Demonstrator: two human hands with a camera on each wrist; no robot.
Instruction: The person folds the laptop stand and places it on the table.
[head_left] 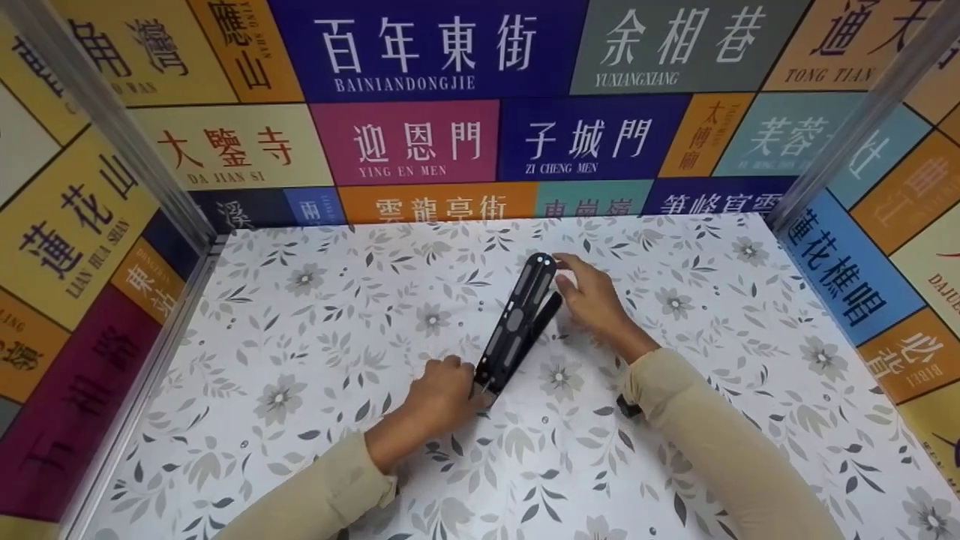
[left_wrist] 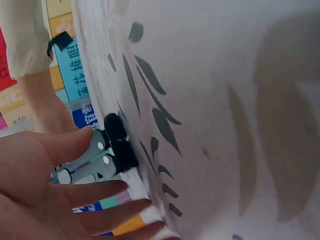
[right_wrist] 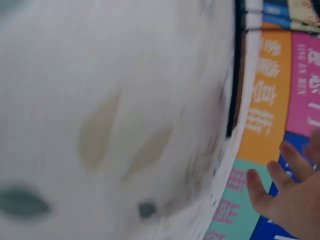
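A folded black stand [head_left: 516,319] with hinged grey-inlaid bars, like a folding laptop stand, slants across the middle of the patterned table. My left hand [head_left: 442,390] holds its near end. In the left wrist view, the thumb lies over grey bars [left_wrist: 92,165] with black rubber-like ends, and the fingers stretch out below. At the far end, my right hand [head_left: 596,296] has its index fingertip right at the rounded tip. The right wrist view shows that hand's fingers [right_wrist: 257,192] spread and loosely bent, beside a dark edge of the stand [right_wrist: 237,65].
The stand is over a table covered in white leaf-and-flower cloth [head_left: 337,330]. Panels printed with large characters [head_left: 420,56] rise along the back and both sides. A black strap piece [head_left: 628,406] shows under the right sleeve.
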